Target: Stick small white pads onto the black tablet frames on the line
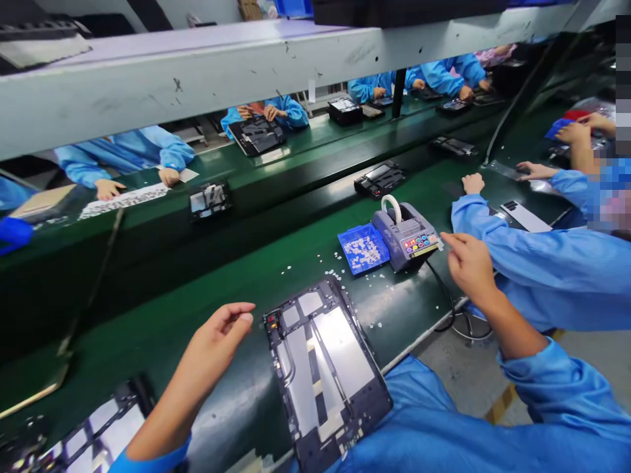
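An open tablet chassis [323,368] with silvery inner plates lies on the green belt [197,289] in front of me. My left hand [217,345] rests beside its upper left corner, fingers loosely curled, holding nothing. My right hand [468,263] reaches to the front of a grey-blue tape dispenser [407,233] and pinches a small piece of tape [440,244] at its outlet. A blue tray [363,248] of small white bits sits against the dispenser's left side.
Small white scraps [345,276] litter the belt. Another chassis [93,433] lies at lower left. A co-worker's blue sleeve [542,263] crosses close on my right. More workers and devices [379,179] line the far belt under a grey beam [197,72].
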`<state>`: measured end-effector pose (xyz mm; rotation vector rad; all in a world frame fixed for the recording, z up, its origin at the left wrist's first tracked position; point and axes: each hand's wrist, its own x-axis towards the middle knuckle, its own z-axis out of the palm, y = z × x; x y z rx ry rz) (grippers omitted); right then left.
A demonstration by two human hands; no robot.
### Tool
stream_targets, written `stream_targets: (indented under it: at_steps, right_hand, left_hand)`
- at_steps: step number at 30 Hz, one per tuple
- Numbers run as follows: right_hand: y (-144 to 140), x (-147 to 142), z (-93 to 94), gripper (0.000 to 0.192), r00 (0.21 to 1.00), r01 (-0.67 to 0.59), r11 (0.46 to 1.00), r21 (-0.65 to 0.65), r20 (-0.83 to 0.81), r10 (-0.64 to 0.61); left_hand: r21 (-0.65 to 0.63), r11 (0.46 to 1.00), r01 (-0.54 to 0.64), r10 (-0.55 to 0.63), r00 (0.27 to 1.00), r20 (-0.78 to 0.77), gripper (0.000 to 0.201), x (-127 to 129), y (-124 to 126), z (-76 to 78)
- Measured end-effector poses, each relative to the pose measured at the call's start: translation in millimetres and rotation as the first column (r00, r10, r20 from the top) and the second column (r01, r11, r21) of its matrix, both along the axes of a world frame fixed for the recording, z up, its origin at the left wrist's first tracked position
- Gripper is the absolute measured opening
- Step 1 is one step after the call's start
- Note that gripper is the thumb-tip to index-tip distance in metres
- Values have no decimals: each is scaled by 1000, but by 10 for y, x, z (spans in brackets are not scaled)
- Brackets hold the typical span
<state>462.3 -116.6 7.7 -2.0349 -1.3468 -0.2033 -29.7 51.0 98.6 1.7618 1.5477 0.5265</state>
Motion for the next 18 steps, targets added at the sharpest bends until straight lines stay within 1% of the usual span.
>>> stream_targets:
  at_steps: [1,2,4,6,8,10,11,12,14,16,18]
  right_hand:
    - [22,19,3,51,993,-42,997,-59,110,48]
    - [39,35,-2,56,979,-65,991,-117,183,85]
    - [48,70,-28,63,961,-87,979,-186,243,131]
    - [17,110,-58,65,961,-120,976,-183,224,160]
    - [-43,141,-76,64,972,-128,984,-127,180,150]
    - [-103,147,-80,66,981,-80,994,-77,170,92]
    - [-122,139,-75,67,981,-45,996,-76,187,59]
    - [-129,126,-66,68,976,-17,995,-94,216,37]
    - [-109,97,-37,68,959,9,986,-169,282,39]
    - [-62,88,9,65,945,2,971,-240,318,76]
    - [-26,106,64,63,944,-24,963,-269,312,110]
  left_hand:
    - [-4,1000,-5,5,1000,6,58,-8,-25,4]
    - [-10,1000,-9,9,1000,11,57,-16,-47,1]
    - [-21,1000,-10,10,1000,24,56,-34,-82,-19]
    - [-19,1000,-20,21,999,42,57,-63,-107,-45]
    - [-12,999,-46,47,997,63,57,-108,-130,-69]
    - [-12,997,-74,75,993,91,57,-164,-153,-88]
    - [-17,996,-84,85,991,104,57,-194,-163,-97]
    - [-24,996,-89,92,989,112,57,-222,-171,-105]
    - [-34,995,-95,98,987,123,57,-264,-178,-120]
    - [-41,995,-96,101,986,131,56,-286,-174,-133]
    - [-40,994,-98,103,984,146,55,-292,-168,-144]
